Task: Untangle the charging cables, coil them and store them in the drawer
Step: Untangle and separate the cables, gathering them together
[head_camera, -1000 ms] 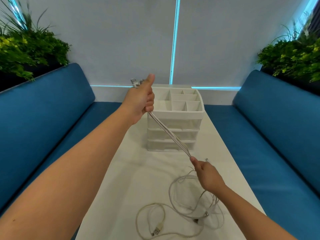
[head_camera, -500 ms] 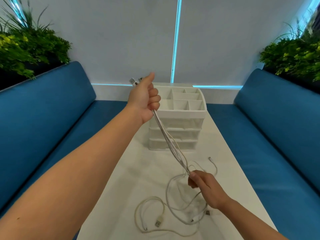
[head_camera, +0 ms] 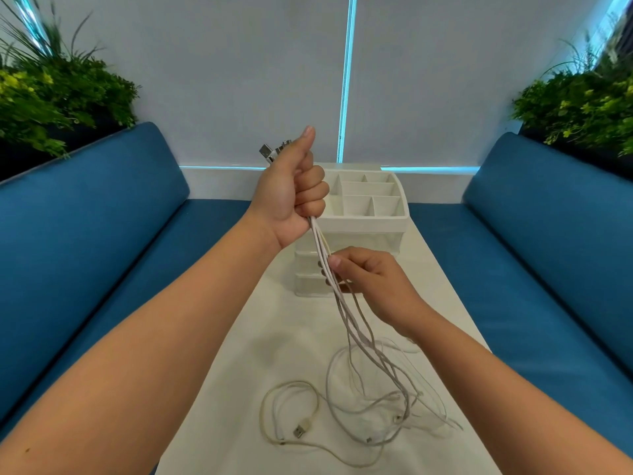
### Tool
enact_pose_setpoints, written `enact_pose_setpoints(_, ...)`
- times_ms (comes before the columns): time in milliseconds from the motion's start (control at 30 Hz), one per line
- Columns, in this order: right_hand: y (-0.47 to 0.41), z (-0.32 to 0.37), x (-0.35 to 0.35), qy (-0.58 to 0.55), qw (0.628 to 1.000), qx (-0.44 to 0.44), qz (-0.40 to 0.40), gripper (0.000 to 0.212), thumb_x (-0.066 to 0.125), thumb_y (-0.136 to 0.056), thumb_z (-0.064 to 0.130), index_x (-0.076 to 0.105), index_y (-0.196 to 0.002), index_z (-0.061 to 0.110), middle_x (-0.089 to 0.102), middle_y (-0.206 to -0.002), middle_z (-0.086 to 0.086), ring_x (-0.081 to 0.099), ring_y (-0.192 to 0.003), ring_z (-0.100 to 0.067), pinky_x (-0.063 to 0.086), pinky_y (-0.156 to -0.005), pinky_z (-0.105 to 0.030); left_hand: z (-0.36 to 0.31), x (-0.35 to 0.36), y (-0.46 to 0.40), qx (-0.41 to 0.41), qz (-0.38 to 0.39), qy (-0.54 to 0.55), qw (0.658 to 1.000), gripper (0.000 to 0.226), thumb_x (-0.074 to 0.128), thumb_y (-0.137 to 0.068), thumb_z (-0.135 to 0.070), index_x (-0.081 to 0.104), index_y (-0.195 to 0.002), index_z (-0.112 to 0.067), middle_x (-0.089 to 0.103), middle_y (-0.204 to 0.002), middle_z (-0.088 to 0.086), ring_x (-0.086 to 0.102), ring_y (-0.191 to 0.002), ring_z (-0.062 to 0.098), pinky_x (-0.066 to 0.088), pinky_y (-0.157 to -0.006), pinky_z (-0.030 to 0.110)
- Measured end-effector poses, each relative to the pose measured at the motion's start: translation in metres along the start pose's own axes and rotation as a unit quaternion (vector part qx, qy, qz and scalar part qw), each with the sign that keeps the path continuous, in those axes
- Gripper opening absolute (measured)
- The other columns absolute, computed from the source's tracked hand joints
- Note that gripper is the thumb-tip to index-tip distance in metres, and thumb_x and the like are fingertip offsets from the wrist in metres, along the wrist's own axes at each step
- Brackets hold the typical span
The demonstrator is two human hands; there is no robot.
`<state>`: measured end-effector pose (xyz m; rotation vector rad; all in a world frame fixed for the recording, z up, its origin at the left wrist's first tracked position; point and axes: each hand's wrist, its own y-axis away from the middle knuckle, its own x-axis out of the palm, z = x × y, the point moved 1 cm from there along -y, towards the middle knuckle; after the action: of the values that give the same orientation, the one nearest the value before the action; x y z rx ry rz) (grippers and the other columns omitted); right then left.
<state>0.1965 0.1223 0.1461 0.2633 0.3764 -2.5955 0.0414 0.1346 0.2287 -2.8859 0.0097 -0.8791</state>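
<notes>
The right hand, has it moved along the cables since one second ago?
Yes. The right hand has slid up the cables toward the left hand; it is now in front of the organizer's drawers, no longer below them.

Nothing readable here, honestly. No labels, brand marks, numbers or signs show up anywhere, at least none sharp enough to make out.

The drawer unit (head_camera: 363, 234) fronts sit partly hidden behind both hands.
</notes>
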Motion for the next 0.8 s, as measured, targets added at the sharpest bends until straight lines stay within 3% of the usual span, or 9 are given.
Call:
enact_pose_setpoints(133, -0.007, 0.004, -0.002, 0.085, 0.995, -0.043, -0.026, 0.018, 0.058, -0.096, 0.018, 0.072, -0.092, 0.008, 0.068, -0.080, -0.004, 0.062, -0.072, -0.011, 0.054, -0.076, -0.033, 0.000, -0.002, 0.003, 0.000, 0.002, -0.005, 1.000, 0.056, 0.051, -0.099, -0.044, 0.020, -0.056, -0.028, 0.014, -0.047, -0.009, 0.009, -0.043, 0.008, 0.010, -0.034, 0.018)
enact_pose_setpoints(200, -0.010, 0.006, -0.004, 0.046, 0.997, -0.039, -0.057, 0.017, 0.057, -0.097, 0.017, 0.066, -0.091, 0.003, 0.060, -0.075, -0.006, 0.057, -0.066, -0.011, 0.053, -0.068, -0.030, -0.003, -0.003, 0.003, 0.006, 0.002, -0.005, 1.000, 0.055, 0.050, -0.099, -0.044, 0.017, -0.059, -0.028, 0.015, -0.047, -0.009, 0.010, -0.041, 0.007, 0.010, -0.034, 0.018)
enact_pose_setpoints(333, -0.013, -0.001, -0.010, -0.020, 0.996, 0.033, -0.077, 0.035, 0.067, -0.090, 0.030, 0.053, -0.070, 0.005, 0.055, -0.066, 0.001, 0.046, -0.056, -0.007, 0.044, -0.058, -0.023, -0.015, -0.003, 0.001, 0.027, 0.026, -0.036, 0.999, 0.053, 0.050, -0.099, -0.043, 0.013, -0.065, -0.027, 0.016, -0.046, -0.009, 0.013, -0.038, 0.006, 0.013, -0.034, 0.018)
enact_pose_setpoints(467, -0.015, -0.010, -0.015, 0.016, 0.994, 0.082, -0.065, 0.044, 0.075, -0.081, 0.036, 0.045, -0.064, 0.008, 0.050, -0.064, -0.008, 0.052, -0.052, 0.001, 0.039, -0.060, -0.021, -0.007, -0.005, 0.003, 0.011, 0.021, -0.079, 0.997, 0.054, 0.051, -0.099, -0.043, 0.019, -0.059, -0.027, 0.017, -0.048, -0.009, 0.014, -0.040, 0.006, 0.017, -0.033, 0.017)
enact_pose_setpoints(567, -0.014, -0.014, -0.021, 0.058, 0.995, 0.074, -0.015, 0.043, 0.073, -0.084, 0.033, 0.050, -0.061, 0.004, 0.054, -0.055, 0.004, 0.058, -0.059, -0.002, 0.041, -0.059, -0.013, 0.002, -0.012, 0.005, -0.010, 0.014, -0.085, 0.996, 0.053, 0.050, -0.100, -0.043, 0.022, -0.058, -0.027, 0.019, -0.047, -0.009, 0.015, -0.040, 0.006, 0.017, -0.034, 0.017)
enact_pose_setpoints(700, -0.009, -0.020, -0.030, 0.045, 0.991, 0.089, 0.083, 0.035, 0.064, -0.092, 0.030, 0.068, -0.083, -0.004, 0.068, -0.068, 0.006, 0.059, -0.068, -0.008, 0.050, -0.072, -0.023, 0.004, -0.019, 0.007, -0.025, 0.006, -0.071, 0.997, 0.053, 0.050, -0.100, -0.044, 0.022, -0.058, -0.026, 0.019, -0.046, -0.009, 0.016, -0.039, 0.005, 0.018, -0.033, 0.017)
enact_pose_setpoints(800, -0.009, -0.022, -0.036, 0.088, 0.985, 0.086, 0.118, 0.028, 0.058, -0.096, 0.028, 0.071, -0.091, 0.004, 0.070, -0.077, 0.003, 0.063, -0.074, -0.009, 0.054, -0.075, -0.023, 0.006, -0.019, 0.007, -0.027, 0.008, -0.070, 0.997, 0.054, 0.050, -0.100, -0.044, 0.022, -0.057, -0.027, 0.018, -0.047, -0.010, 0.016, -0.039, 0.005, 0.017, -0.033, 0.017)
